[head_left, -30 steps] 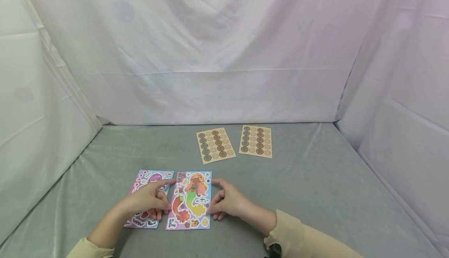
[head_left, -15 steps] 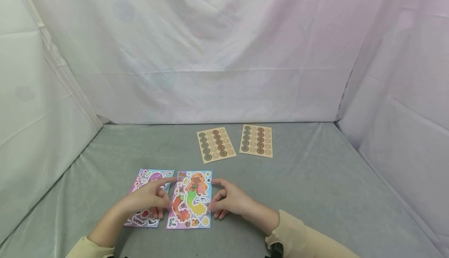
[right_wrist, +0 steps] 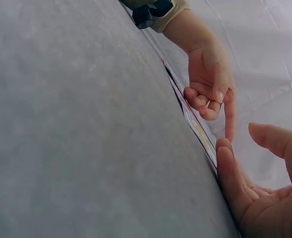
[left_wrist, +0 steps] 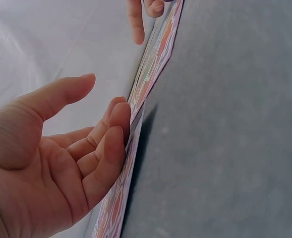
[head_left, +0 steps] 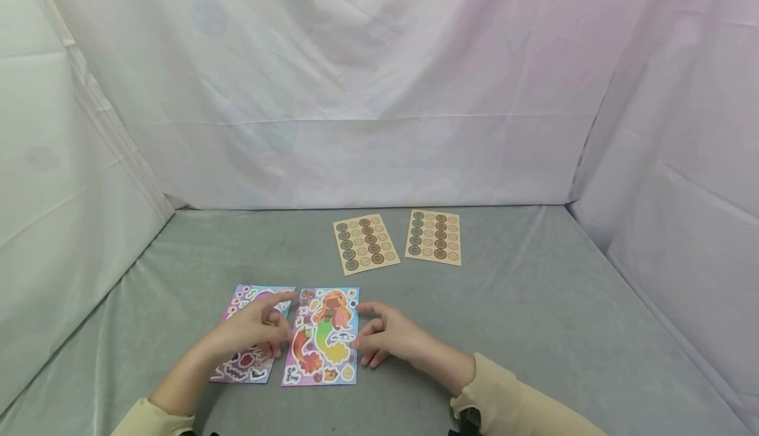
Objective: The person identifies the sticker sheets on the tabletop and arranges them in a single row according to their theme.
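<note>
A sticker sheet [head_left: 328, 340] with an orange-haired mermaid, green-yellow tail, lies flat between my hands in the head view. A second mermaid sticker sheet [head_left: 240, 304], purple and blue, lies to its left, partly hidden under my left hand [head_left: 252, 325]. That hand's index finger and thumb tip are right at the first sheet's left edge. In the left wrist view, its thumb stands apart from its loosely bent fingers [left_wrist: 106, 158], with nothing between them. My right hand [head_left: 396, 336] is at the sheet's right edge, index finger stretched out, other fingers bent, holding nothing.
Two beige sheets of round stickers, a tilted one [head_left: 365, 245] and a straighter one [head_left: 433, 238], lie farther back on the grey cloth-covered table [head_left: 522, 304]. White curtains [head_left: 379, 93] rise at the back and both sides.
My left hand has lifted a little, its index finger and thumb drawing slightly up from the mermaid sheet's edge. My right hand has barely shifted, and the sheets lie as before.
</note>
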`<state>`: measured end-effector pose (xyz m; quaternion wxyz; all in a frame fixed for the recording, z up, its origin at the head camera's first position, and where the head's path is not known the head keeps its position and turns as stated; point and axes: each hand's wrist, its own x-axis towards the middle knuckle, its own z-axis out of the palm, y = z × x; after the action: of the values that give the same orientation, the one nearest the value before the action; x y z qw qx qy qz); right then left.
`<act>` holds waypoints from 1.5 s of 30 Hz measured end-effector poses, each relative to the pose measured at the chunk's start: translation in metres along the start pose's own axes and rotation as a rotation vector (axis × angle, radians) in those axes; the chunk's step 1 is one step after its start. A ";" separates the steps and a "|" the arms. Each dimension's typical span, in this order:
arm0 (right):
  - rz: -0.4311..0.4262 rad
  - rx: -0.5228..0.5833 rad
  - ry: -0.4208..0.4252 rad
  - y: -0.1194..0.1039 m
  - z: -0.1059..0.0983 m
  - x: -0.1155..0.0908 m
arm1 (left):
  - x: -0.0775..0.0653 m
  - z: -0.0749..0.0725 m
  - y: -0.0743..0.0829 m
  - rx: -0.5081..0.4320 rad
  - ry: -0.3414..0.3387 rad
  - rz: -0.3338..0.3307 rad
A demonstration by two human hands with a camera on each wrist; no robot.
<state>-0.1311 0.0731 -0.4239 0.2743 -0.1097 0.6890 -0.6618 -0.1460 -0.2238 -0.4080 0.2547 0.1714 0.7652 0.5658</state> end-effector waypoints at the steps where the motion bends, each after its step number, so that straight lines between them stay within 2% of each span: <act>1: 0.000 0.002 -0.002 0.000 -0.001 0.000 | 0.000 0.000 0.000 0.000 0.004 0.002; 7: -0.019 0.006 -0.012 -0.001 -0.004 0.000 | 0.002 0.000 0.001 -0.009 0.029 0.000; 16: -0.019 0.006 0.019 -0.009 -0.007 -0.001 | 0.004 -0.001 0.005 -0.003 0.080 -0.019; 24: -0.026 0.006 0.034 -0.010 -0.012 0.000 | 0.006 -0.001 0.009 0.013 0.107 0.011; 32: -0.050 -0.024 0.058 -0.017 -0.014 0.000 | 0.014 0.000 0.019 0.051 0.172 0.026; 37: -0.086 -0.073 0.072 -0.021 -0.017 -0.001 | 0.020 0.002 0.026 0.023 0.175 0.057; 45: -0.112 -0.121 0.120 -0.029 -0.022 -0.002 | 0.028 0.004 0.035 0.038 0.221 0.047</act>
<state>-0.1471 0.0904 -0.3954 0.1878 -0.1245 0.7357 -0.6387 -0.1673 -0.1953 -0.3810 0.1524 0.1307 0.7950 0.5724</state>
